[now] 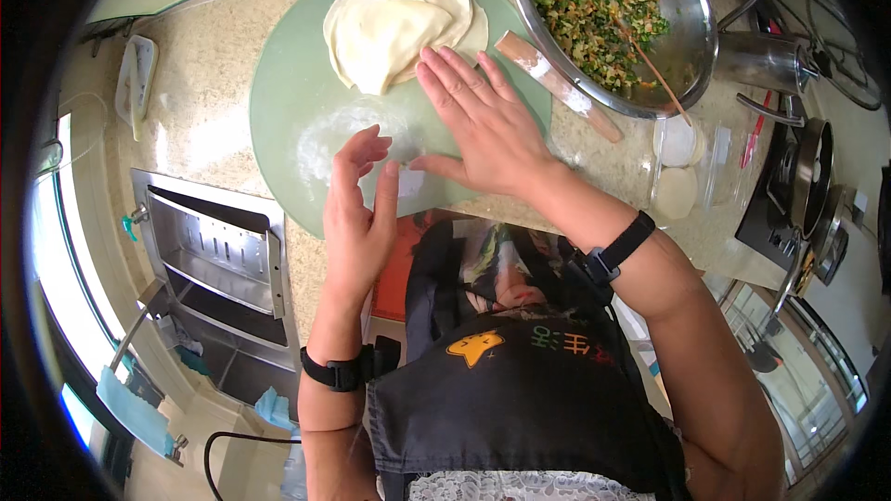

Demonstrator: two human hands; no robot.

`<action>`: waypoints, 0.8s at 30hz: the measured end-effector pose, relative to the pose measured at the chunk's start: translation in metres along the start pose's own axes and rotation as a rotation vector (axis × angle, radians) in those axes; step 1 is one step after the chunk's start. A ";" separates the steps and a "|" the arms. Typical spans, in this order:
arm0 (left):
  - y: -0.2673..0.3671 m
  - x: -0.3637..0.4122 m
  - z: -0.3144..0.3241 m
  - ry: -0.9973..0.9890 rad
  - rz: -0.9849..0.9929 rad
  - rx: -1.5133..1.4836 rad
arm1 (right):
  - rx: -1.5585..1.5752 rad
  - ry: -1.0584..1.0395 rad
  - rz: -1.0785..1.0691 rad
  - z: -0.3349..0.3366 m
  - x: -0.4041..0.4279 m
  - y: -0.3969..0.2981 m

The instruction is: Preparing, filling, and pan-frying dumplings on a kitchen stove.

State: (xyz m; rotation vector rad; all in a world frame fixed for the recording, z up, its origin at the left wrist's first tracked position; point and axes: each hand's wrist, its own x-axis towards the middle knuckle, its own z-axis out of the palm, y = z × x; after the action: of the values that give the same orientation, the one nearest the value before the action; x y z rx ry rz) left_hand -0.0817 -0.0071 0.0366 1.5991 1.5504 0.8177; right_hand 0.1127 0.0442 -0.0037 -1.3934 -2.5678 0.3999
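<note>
My right hand (480, 125) is stretched flat, its fingertips at the lower right edge of a stack of thin dough sheets (400, 28). Whether they press on the dough or hover just over it, I cannot tell. My left hand (362, 202) is held over the near part of the round green mat (278, 97), fingers loosely bent and thumb apart, with nothing in it. White flour (327, 136) is dusted on the mat beyond it. A wooden rolling pin (557, 83), floured in places, lies to the right of my right hand.
At the upper right stands a steel bowl (703, 35) of chopped vegetable filling (598, 14) with a stick leaning in it. Round dough pieces (676, 191) sit in a clear container farther right, near pans (814, 174). A steel sink (216, 243) is at the left.
</note>
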 end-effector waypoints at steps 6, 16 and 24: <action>0.013 0.008 -0.004 -0.045 0.045 0.037 | -0.067 0.025 -0.006 -0.005 -0.004 0.002; 0.035 0.068 0.055 -0.455 0.337 0.343 | 1.161 0.164 0.756 -0.027 -0.103 0.021; 0.030 0.080 0.054 -0.612 0.318 0.444 | 1.075 0.266 0.765 -0.021 -0.088 0.003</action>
State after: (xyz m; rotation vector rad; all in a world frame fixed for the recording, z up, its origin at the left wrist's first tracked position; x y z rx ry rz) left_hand -0.0151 0.0687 0.0298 2.1929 1.0832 0.0892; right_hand 0.1690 -0.0251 0.0112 -1.6524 -1.1091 1.3185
